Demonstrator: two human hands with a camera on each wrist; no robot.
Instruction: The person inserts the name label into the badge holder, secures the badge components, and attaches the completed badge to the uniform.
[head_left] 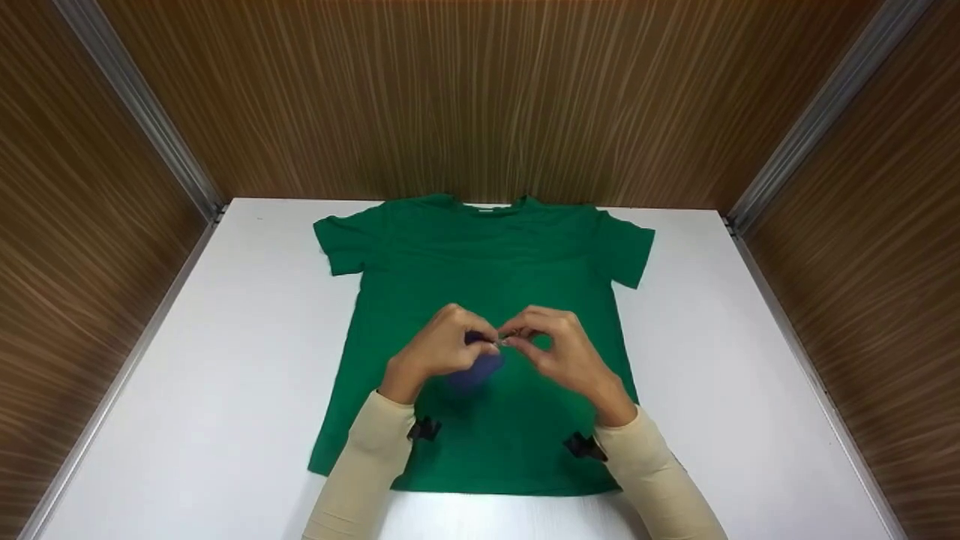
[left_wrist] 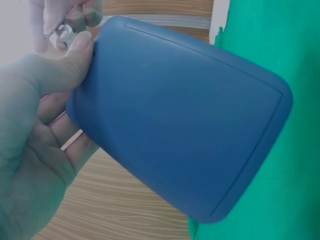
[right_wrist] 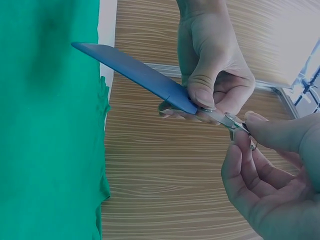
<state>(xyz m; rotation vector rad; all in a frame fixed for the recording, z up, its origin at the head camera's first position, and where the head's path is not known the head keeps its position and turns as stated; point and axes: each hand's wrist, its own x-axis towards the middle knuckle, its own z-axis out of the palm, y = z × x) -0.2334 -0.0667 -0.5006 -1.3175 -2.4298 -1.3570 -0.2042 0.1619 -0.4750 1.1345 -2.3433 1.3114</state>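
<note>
A flat blue badge holder (head_left: 478,371) with rounded corners hangs below my left hand (head_left: 444,341), whose thumb and fingers pinch its top end. Up close in the left wrist view, the smooth broad face of the badge holder (left_wrist: 180,120) is tilted. Beyond its top edge, my right hand (head_left: 561,351) pinches a small metal clip (right_wrist: 239,125) between thumb and fingertips. A short, pale strap (right_wrist: 215,116) runs from the badge holder to the clip, so both hands hold one joined piece. Their fingertips almost meet above a green T-shirt (head_left: 487,277).
The T-shirt lies spread flat, neckline at the far edge of the white table (head_left: 255,337), sleeves out to both sides. Wood-grain panels (head_left: 480,97) enclose the back and sides, with metal rails (head_left: 142,112) at the corners. A dark wrist mount sits on each sleeve.
</note>
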